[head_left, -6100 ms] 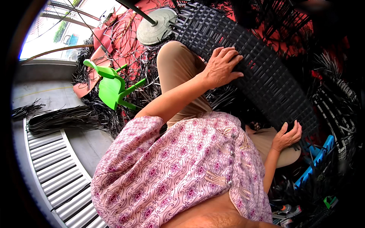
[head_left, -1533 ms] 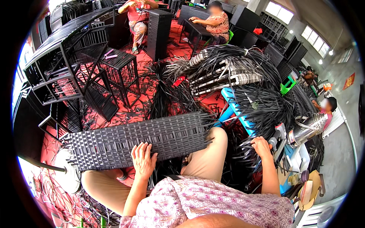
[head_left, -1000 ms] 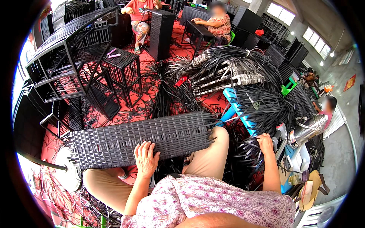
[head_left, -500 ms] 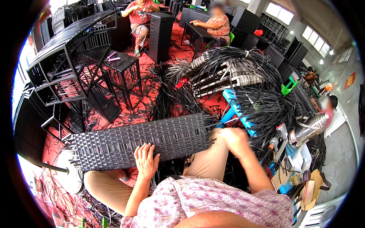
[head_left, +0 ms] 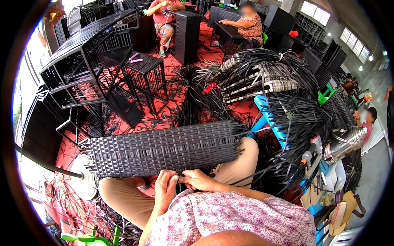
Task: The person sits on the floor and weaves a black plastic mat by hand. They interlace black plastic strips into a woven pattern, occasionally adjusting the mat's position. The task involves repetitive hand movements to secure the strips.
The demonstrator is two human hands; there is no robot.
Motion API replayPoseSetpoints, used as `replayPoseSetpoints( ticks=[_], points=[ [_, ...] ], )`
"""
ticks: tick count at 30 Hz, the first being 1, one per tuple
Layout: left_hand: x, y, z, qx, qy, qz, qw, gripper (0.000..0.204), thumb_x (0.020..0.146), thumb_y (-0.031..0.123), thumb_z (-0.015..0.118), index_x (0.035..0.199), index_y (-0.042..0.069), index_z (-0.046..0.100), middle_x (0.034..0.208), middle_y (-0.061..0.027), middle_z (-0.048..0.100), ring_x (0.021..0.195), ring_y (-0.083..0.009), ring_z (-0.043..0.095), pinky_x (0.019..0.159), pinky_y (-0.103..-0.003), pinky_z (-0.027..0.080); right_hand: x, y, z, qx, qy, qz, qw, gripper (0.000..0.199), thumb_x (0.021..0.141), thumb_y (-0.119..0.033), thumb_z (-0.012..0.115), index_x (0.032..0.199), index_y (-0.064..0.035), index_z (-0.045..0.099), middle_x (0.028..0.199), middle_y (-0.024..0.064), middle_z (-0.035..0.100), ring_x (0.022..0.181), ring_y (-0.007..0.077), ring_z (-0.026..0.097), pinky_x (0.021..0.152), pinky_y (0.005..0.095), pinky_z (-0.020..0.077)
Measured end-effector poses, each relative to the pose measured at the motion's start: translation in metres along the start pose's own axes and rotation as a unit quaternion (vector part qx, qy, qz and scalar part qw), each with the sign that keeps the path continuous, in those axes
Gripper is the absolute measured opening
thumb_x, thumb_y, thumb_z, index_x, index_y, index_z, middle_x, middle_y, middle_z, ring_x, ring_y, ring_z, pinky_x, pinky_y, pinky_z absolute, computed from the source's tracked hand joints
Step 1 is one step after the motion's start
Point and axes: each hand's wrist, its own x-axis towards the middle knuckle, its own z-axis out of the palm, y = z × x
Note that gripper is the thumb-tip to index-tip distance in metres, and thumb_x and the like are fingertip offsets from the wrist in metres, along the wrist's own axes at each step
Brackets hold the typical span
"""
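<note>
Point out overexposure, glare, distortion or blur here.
Head view: daylight overexposes the left edge; the metal flask glints; the dark pole bows near the rim; a co-worker's head is blurred; the woven black panel, left hand and right hand look sharp.

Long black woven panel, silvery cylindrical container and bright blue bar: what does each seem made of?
Long black woven panel: probably plastic strips, satin finish, from the flat, even strands and soft highlights. Silvery cylindrical container: likely polished metal, given its bright reflections. Bright blue bar: seemingly smooth plastic, judging by its uniform colour.
</note>
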Motion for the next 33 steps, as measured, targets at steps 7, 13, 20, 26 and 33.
replayPoseSetpoints(
  ticks=[7, 13, 20, 26, 33],
  points=[
    [0.002, -0.006, 0.009, -0.183, -0.059, -0.105, 0.976, 0.011, 0.091, -0.006, 0.065, 0.101, -0.002, 0.066, 0.092, -0.0015, 0.062, 0.085, -0.0091, 0.061, 0.077, -0.025, 0.051, -0.012, 0.003, -0.016, 0.286, -0.028, 0.094, 0.953, 0.026, 0.101, -0.029, 0.060, 0.086, -0.0078, 0.058, 0.062, -0.0019, 0.051, 0.048, 0.0046, 0.042, 0.043, 0.0200, 0.0305],
    [0.016, -0.002, 0.002, -0.016, -0.100, 0.041, 0.994, 0.005, 0.088, -0.004, 0.066, 0.087, -0.002, 0.063, 0.082, -0.0110, 0.065, 0.077, -0.0186, 0.065, 0.070, -0.030, 0.052, -0.011, -0.002, -0.022, 0.170, 0.008, 0.140, 0.975, 0.033, 0.102, -0.031, 0.055, 0.080, -0.0067, 0.061, 0.062, 0.0044, 0.062, 0.043, 0.0087, 0.050, 0.040, 0.0238, 0.0394],
    [-0.007, -0.015, 0.004, -0.031, -0.098, -0.035, 0.994, 0.007, 0.085, 0.001, 0.070, 0.090, -0.002, 0.068, 0.087, -0.0116, 0.066, 0.084, -0.0231, 0.067, 0.075, -0.032, 0.052, -0.015, 0.010, -0.008, 0.032, 0.030, 0.109, 0.993, 0.030, 0.100, -0.021, 0.051, 0.103, 0.0052, 0.065, 0.068, 0.0105, 0.068, 0.051, 0.0122, 0.059, 0.048, 0.0267, 0.0458],
    [-0.013, -0.025, 0.023, -0.265, -0.038, -0.216, 0.939, 0.017, 0.091, 0.002, 0.069, 0.108, -0.001, 0.067, 0.096, -0.0015, 0.067, 0.082, -0.0069, 0.061, 0.074, -0.021, 0.050, -0.021, 0.000, -0.011, -0.060, 0.027, 0.068, 0.996, 0.033, 0.101, -0.024, 0.050, 0.111, 0.0034, 0.065, 0.066, 0.0115, 0.068, 0.050, 0.0140, 0.059, 0.050, 0.0295, 0.0470],
    [-0.011, -0.031, 0.024, -0.254, -0.064, -0.255, 0.931, 0.022, 0.092, 0.006, 0.069, 0.114, 0.001, 0.069, 0.090, 0.0004, 0.067, 0.075, -0.0058, 0.060, 0.069, -0.020, 0.050, -0.024, 0.000, -0.014, -0.045, 0.018, 0.053, 0.997, 0.035, 0.101, -0.030, 0.051, 0.100, 0.0011, 0.067, 0.068, 0.0090, 0.068, 0.055, 0.0144, 0.061, 0.053, 0.0303, 0.0474]
  ],
)
